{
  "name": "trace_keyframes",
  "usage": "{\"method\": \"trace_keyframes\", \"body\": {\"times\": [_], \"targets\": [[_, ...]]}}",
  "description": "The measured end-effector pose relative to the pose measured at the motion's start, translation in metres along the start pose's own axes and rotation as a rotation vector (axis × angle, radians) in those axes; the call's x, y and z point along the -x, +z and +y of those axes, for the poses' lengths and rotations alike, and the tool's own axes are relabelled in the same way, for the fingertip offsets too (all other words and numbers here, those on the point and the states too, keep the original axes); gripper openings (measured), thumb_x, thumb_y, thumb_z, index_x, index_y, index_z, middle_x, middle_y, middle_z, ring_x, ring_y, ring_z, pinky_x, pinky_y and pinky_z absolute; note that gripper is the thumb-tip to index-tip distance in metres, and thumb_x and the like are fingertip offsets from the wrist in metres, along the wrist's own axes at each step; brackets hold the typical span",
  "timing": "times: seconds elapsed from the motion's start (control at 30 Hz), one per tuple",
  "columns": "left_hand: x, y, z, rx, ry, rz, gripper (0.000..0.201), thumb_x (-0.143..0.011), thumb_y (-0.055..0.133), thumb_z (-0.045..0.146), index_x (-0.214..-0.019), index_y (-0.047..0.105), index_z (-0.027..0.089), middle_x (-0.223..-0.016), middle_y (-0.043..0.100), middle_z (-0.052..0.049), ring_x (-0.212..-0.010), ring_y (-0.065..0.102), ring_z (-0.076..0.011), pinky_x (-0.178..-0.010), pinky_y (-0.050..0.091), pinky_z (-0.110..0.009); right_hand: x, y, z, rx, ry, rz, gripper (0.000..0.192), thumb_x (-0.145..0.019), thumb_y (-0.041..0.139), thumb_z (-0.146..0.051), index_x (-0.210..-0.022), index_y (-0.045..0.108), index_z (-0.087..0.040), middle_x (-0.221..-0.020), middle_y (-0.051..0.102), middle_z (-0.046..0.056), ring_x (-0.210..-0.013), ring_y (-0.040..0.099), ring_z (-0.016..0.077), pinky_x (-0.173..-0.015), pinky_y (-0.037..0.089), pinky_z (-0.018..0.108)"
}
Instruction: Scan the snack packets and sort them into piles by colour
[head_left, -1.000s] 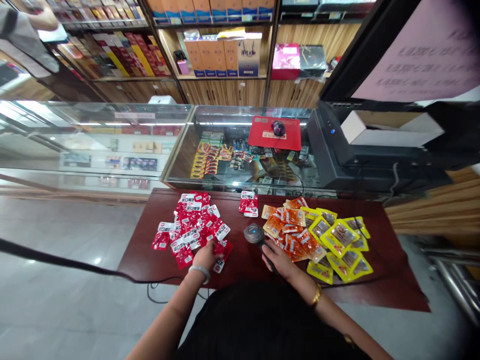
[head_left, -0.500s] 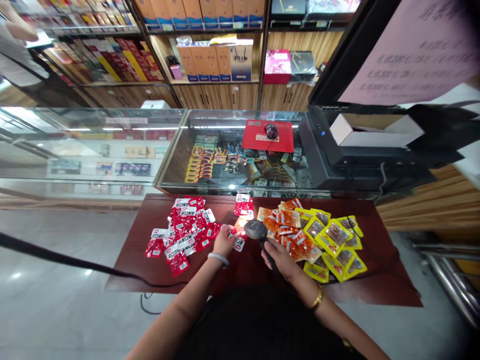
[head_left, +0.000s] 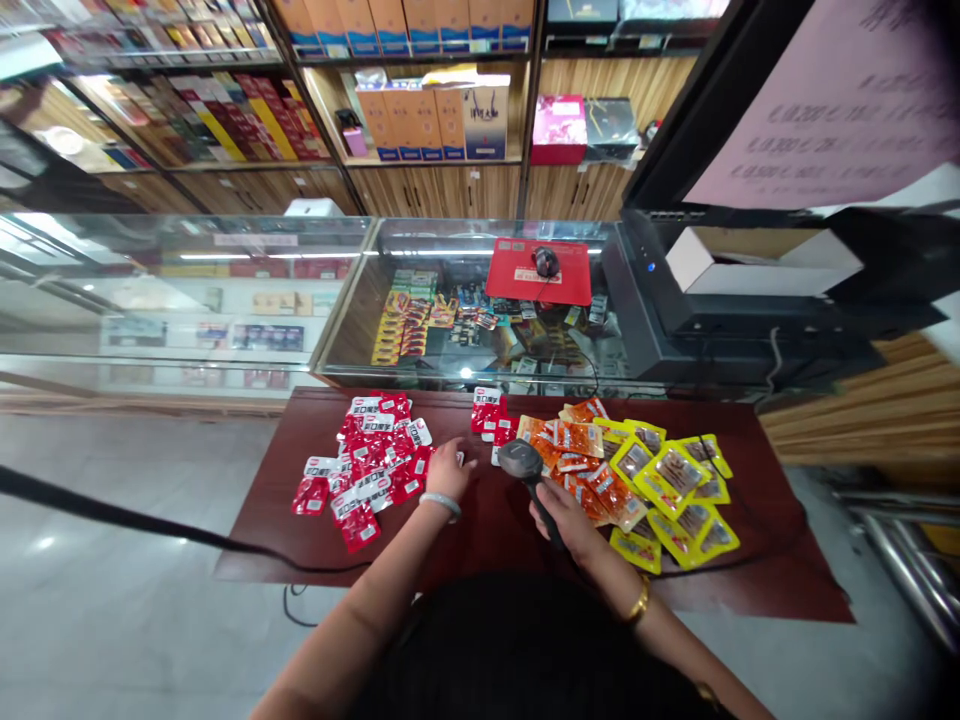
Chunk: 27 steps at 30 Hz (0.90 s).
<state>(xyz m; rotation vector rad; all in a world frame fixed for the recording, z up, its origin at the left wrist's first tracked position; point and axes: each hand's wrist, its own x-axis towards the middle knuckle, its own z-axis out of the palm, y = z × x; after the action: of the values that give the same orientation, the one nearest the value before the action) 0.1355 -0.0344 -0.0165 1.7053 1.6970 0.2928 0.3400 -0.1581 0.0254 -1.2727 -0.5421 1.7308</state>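
My right hand (head_left: 568,515) grips a black handheld barcode scanner (head_left: 520,460), its head over the table between the red and orange packets. My left hand (head_left: 450,470) hovers at the right edge of a pile of red-and-white snack packets (head_left: 367,450), thumb and forefinger apart; its other fingers are partly hidden. A few more red packets (head_left: 487,412) lie ahead of the two hands. Close to the scanner's right is a heap of orange snack packets (head_left: 577,437), bordered by yellow snack packets (head_left: 671,478) with clear windows.
The dark red table (head_left: 262,530) abuts a glass display case (head_left: 352,300) with small goods inside. On the case are a red mat (head_left: 510,275) with a mouse (head_left: 546,262) and a dark machine bearing a white open box (head_left: 757,275). A black cable (head_left: 187,530) crosses at left.
My left hand has let go of a red packet, which now lies by the others ahead, and has moved left. The scanner's light no longer shows. The person at upper left has shifted.
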Motion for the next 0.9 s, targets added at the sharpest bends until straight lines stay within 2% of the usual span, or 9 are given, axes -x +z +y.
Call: {"method": "trace_keyframes", "body": {"times": [0.1,0.17,0.33,0.43,0.5,0.6,0.7,0.8,0.9], "targets": [[0.007,-0.027,-0.017,-0.413,-0.062,0.028,0.057,-0.076,0.064,0.021,-0.132,0.051,0.023,-0.140,0.047,-0.016,-0.127,0.043,-0.0346,-0.103,0.035,-0.049,-0.001,0.002,0.002,0.001,0.014,-0.016,0.044,-0.079,0.060,-0.062,-0.092,0.051,-0.022,-0.049,0.042,-0.011,-0.036,0.031,0.0059,-0.036,0.024,0.019],[0.007,-0.038,-0.023,-0.542,-0.121,-0.007,0.060,-0.077,0.063,0.025,-0.135,0.048,0.027,-0.144,0.042,-0.015,-0.127,0.041,-0.0368,-0.099,0.037,-0.050,-0.002,0.005,0.003,0.010,0.027,-0.023,0.045,-0.078,0.060,-0.063,-0.093,0.052,-0.022,-0.049,0.042,-0.011,-0.036,0.032,0.0059,-0.036,0.024,0.018],[-0.006,-0.044,-0.028,-0.655,-0.126,-0.116,0.050,-0.072,0.068,0.031,-0.119,0.056,0.018,-0.128,0.055,-0.019,-0.119,0.051,-0.0342,-0.094,0.040,-0.044,-0.002,0.008,0.011,0.075,0.040,-0.064,0.046,-0.079,0.059,-0.063,-0.098,0.053,-0.021,-0.049,0.045,-0.010,-0.034,0.035,0.0063,-0.035,0.026,0.019],[-0.012,-0.039,-0.034,-0.548,-0.157,-0.269,0.047,-0.070,0.071,0.029,-0.113,0.056,0.014,-0.107,0.067,-0.019,-0.103,0.063,-0.0312,-0.085,0.045,-0.038,-0.003,0.007,0.016,0.088,0.036,-0.081,0.046,-0.081,0.058,-0.063,-0.097,0.052,-0.021,-0.049,0.044,-0.011,-0.034,0.033,0.0061,-0.035,0.026,0.019],[-0.015,-0.033,-0.039,-0.397,-0.161,-0.297,0.036,-0.074,0.068,0.029,-0.107,0.058,0.015,-0.100,0.070,-0.016,-0.095,0.066,-0.0282,-0.080,0.046,-0.034,-0.002,0.006,0.018,0.081,0.033,-0.082,0.045,-0.081,0.058,-0.063,-0.096,0.051,-0.021,-0.049,0.043,-0.011,-0.033,0.032,0.0059,-0.035,0.025,0.020],[-0.017,-0.020,-0.043,-0.100,-0.158,-0.202,0.025,-0.078,0.065,0.028,-0.099,0.060,0.017,-0.100,0.072,-0.012,-0.091,0.068,-0.0226,-0.078,0.047,-0.028,0.001,0.005,0.016,0.065,0.031,-0.087,0.046,-0.080,0.059,-0.064,-0.096,0.050,-0.022,-0.046,0.042,-0.012,-0.033,0.032,0.0063,-0.035,0.025,0.020],[-0.021,-0.007,-0.038,0.161,-0.184,-0.109,0.023,-0.079,0.066,0.024,-0.099,0.061,0.015,-0.097,0.073,-0.010,-0.088,0.068,-0.0184,-0.078,0.048,-0.025,0.004,0.005,0.013,0.073,0.026,-0.117,0.048,-0.080,0.058,-0.065,-0.097,0.049,-0.021,-0.046,0.043,-0.011,-0.033,0.034,0.0065,-0.035,0.025,0.020],[-0.025,0.000,-0.027,0.317,-0.169,-0.075,0.023,-0.077,0.067,0.019,-0.099,0.060,0.015,-0.097,0.073,-0.009,-0.089,0.069,-0.0173,-0.079,0.049,-0.025,0.006,0.004,0.015,0.095,0.030,-0.134,0.048,-0.080,0.056,-0.066,-0.094,0.048,-0.021,-0.049,0.046,-0.010,-0.033,0.036,0.0060,-0.035,0.025,0.019],[-0.031,-0.002,-0.017,0.390,-0.137,-0.059,0.025,-0.075,0.069,0.018,-0.099,0.061,0.016,-0.096,0.074,-0.009,-0.088,0.069,-0.0181,-0.078,0.051,-0.026,0.006,0.003,0.021,0.103,0.043,-0.129,0.047,-0.081,0.056,-0.066,-0.092,0.047,-0.021,-0.049,0.046,-0.011,-0.033,0.035,0.0055,-0.034,0.025,0.019]]}}
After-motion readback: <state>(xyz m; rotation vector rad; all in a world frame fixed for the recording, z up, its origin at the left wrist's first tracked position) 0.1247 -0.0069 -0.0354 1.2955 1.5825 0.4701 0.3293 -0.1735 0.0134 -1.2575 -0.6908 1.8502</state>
